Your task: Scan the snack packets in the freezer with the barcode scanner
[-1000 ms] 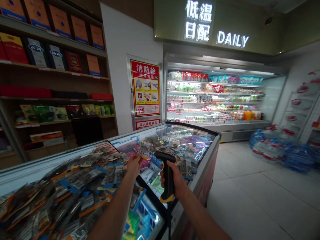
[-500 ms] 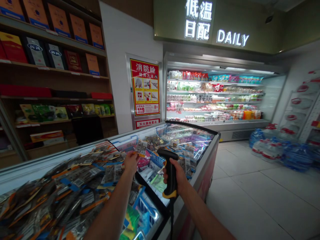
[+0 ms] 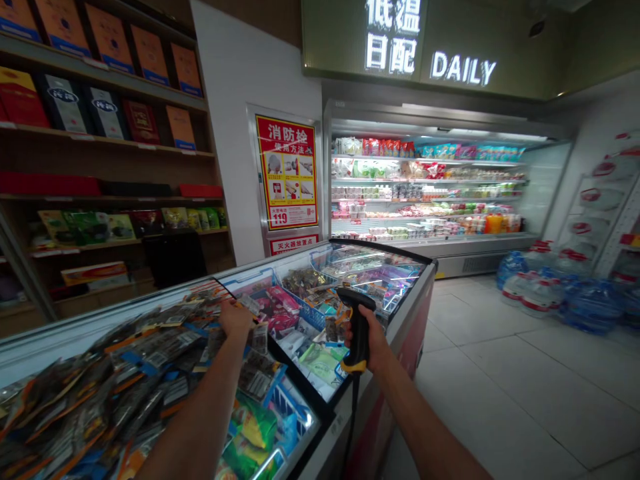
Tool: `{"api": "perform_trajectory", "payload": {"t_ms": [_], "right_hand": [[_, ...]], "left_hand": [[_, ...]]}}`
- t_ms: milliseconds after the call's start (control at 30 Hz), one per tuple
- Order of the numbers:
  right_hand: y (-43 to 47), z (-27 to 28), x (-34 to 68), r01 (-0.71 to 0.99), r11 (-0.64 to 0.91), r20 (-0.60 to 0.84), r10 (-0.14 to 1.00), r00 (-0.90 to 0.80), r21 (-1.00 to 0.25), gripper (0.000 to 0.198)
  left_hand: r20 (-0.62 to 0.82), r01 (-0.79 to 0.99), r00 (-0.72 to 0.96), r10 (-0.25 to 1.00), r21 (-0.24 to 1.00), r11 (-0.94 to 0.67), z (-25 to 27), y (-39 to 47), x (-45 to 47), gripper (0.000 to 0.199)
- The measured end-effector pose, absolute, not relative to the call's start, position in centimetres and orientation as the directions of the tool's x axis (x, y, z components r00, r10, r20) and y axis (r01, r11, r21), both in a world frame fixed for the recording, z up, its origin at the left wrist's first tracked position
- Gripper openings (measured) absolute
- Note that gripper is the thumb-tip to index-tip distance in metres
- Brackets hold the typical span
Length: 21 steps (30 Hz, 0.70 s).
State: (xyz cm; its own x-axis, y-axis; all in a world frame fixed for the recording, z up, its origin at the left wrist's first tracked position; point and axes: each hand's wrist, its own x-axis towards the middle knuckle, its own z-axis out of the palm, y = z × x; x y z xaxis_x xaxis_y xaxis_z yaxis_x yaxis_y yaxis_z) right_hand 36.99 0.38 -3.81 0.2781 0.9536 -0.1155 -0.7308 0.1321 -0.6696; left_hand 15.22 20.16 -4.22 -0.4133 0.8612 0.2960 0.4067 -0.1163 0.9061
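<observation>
My right hand (image 3: pixel 373 340) is wrapped around the grip of a black and yellow barcode scanner (image 3: pixel 359 333), its cable hanging down. The scanner is upright above the freezer's right section. Over the left section, my left hand (image 3: pixel 236 317) is closed at the edge of a small clear packet (image 3: pixel 250 305); its fingertips are partly hidden. Below and left of that hand spreads a large heap of flat dark snack packets (image 3: pixel 115 373) with orange and blue edges. More such packets (image 3: pixel 331 328) lie just left of the scanner.
A chest freezer (image 3: pixel 425 287) with a glass top holds bagged goods and a blue basket (image 3: pixel 313 315). Behind it are shelves of boxes (image 3: pixel 110 40), a red fire hydrant sign (image 3: pixel 287 173) and a lit fridge (image 3: pixel 425 193). Large water bottles (image 3: pixel 593 307) stand on the floor at right.
My left hand has moved left, away from the blue basket and over the heap's edge. My right hand has shifted a little to the right and up with the scanner.
</observation>
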Motion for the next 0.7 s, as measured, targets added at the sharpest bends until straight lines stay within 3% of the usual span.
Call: {"api": "perform_trajectory", "payload": {"t_ms": [167,267,367,467,600,700], "right_hand": [[-0.3,-3.7,38.1,-0.752,0.159,-0.116,0.947,0.299,-0.639,0.024],[-0.6,-3.9,38.7,-0.764,0.165,-0.112,0.949,0.296,-0.624,0.024],[-0.9,-4.0,38.9,-0.767,0.167,-0.115,0.947,0.299,-0.619,0.025],[-1.4,-4.0,39.0,-0.762,0.177,-0.118,0.942,0.315,-0.623,0.024],[-1.8,-3.9,39.0,-0.757,0.157,-0.154,0.934,0.322,-0.634,0.024],[-1.8,-4.0,38.9,-0.754,0.152,-0.165,0.93,0.328,-0.639,0.025]], "left_hand": [[0.478,0.576,-0.409,0.777,0.796,-0.187,-2.9,18.5,17.3,0.027],[0.534,0.635,-0.244,0.81,0.719,-0.282,-2.6,17.2,19.9,0.029],[0.353,0.663,0.122,0.928,0.667,-0.341,-3.3,15.4,23.6,0.031],[0.076,0.702,0.396,0.915,0.617,-0.355,-4.7,13.1,27.0,0.049],[0.051,0.786,0.442,0.896,0.46,-0.414,-6.4,10.9,29.3,0.063],[0.025,0.776,0.378,0.925,0.537,-0.332,-6.9,11.2,29.6,0.056]]}}
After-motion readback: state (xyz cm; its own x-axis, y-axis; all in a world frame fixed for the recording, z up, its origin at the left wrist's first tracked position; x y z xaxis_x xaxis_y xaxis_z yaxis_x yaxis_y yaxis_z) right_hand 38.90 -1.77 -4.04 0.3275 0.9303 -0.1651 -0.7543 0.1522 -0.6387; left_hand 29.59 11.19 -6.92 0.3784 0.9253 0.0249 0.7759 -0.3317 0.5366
